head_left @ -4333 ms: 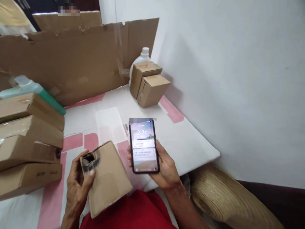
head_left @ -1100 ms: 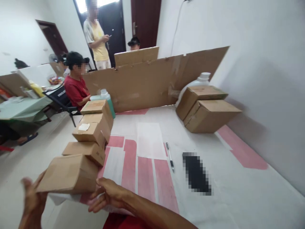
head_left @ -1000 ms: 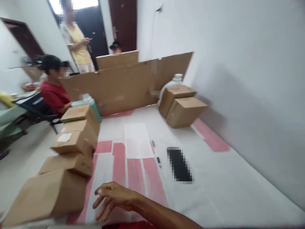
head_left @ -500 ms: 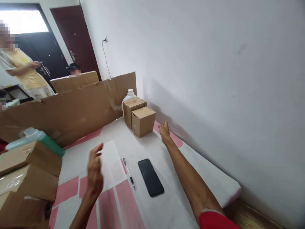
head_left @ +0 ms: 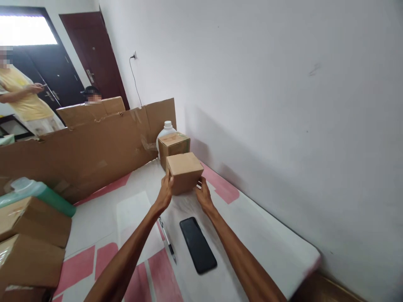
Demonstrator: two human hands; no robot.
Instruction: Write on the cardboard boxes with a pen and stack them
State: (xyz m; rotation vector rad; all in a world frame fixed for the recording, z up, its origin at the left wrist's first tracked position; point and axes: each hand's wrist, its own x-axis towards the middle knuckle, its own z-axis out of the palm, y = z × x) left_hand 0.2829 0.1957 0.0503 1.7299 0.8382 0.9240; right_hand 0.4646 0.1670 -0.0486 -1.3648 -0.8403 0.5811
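A small brown cardboard box (head_left: 185,167) is gripped from both sides, in front of a second cardboard box (head_left: 174,144). My left hand (head_left: 165,191) presses on its left side, the thumb at the near corner. At the box's lower right corner, my right hand (head_left: 204,193) has its fingers curled against the side. Whether the box touches the surface below, I cannot tell. Nearer to me, between my forearms, lie a black smartphone (head_left: 198,245) and a pen (head_left: 168,241). A white sheet of paper (head_left: 134,214) lies left of the pen, partly behind my left forearm.
Behind the boxes stands a white jug (head_left: 167,130), against an upright cardboard panel (head_left: 94,147). More cardboard boxes (head_left: 34,260) and a container of green liquid (head_left: 47,197) are at left. A wall (head_left: 283,105) borders the right side. Two people are beyond the panel.
Both hands have come to the front box and closed on its sides. The box has shifted toward me, away from the box behind it, and turned slightly.
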